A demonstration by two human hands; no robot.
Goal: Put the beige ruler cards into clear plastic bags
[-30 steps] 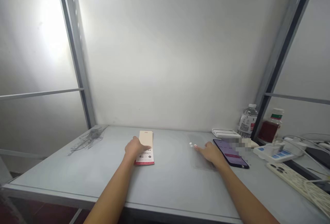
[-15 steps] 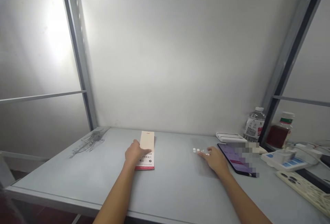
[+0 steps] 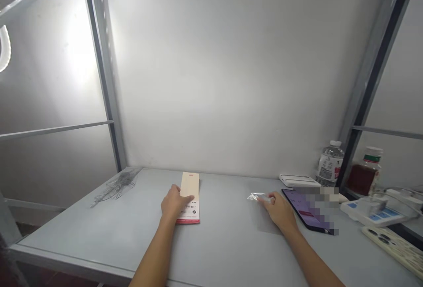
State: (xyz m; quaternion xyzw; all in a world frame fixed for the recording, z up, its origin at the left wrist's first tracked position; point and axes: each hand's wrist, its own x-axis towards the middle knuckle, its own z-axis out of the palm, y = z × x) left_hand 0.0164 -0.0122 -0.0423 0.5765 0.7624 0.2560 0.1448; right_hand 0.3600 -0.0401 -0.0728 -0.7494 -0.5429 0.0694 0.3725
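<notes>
My left hand [image 3: 173, 202] is closed around the left side of a flat cream-and-white printed packet [image 3: 190, 185] with a red lower edge. The thumb rests on top of the packet, and its fingers are mostly hidden at the far side. On the right, my right hand [image 3: 279, 210] pinches the edge of a clear plastic bag [image 3: 256, 197], which glints at the fingertips. A few small white spots show at the bag's edge; I cannot make out what they are. The rest of the bag lies flat under and before the hand.
A phone with a lit screen [image 3: 306, 210] lies right of my right hand. Behind it are a white case [image 3: 297, 180], a water bottle [image 3: 330, 165] and a dark red jar [image 3: 363, 174]. A power strip [image 3: 370, 211] and phone case [image 3: 393, 243] sit right; crumpled clear plastic [image 3: 117, 185] left.
My right fingers have drawn up the clear bag's edge, which now shines and is folded; its white dots were plainly visible before. My left hand stays on the packet. The view tilted slightly upward.
</notes>
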